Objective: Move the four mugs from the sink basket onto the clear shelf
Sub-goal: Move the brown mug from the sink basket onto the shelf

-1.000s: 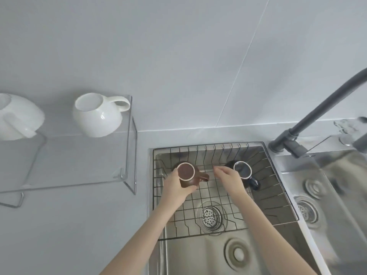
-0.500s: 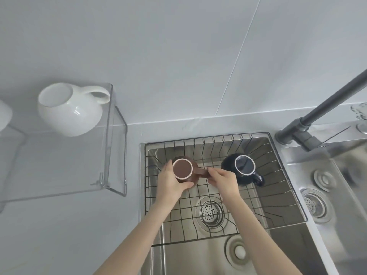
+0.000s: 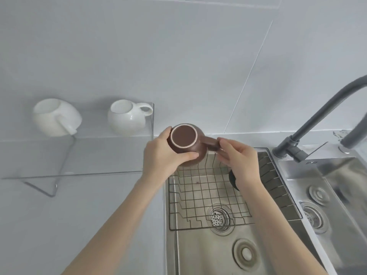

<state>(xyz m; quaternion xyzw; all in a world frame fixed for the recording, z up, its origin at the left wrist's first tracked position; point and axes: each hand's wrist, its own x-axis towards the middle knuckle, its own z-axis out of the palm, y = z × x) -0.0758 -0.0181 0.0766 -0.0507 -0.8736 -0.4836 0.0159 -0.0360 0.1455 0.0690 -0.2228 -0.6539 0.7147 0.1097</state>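
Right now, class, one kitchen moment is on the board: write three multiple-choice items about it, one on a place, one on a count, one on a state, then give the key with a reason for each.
1. Where is the brown mug?
A. On the clear shelf
B. Held above the sink basket's rear left corner
C. Under the tap

2. How many white mugs stand on the clear shelf?
A. One
B. Two
C. Four

3. How is the brown mug held?
A. By both hands
B. By one hand only
C. By neither hand

Key:
1 B: it hangs over the sink basket, not yet on the shelf.
2 B: a left white mug and a right white mug sit there.
3 A: the left hand wraps its body, and the right hand pinches its handle.
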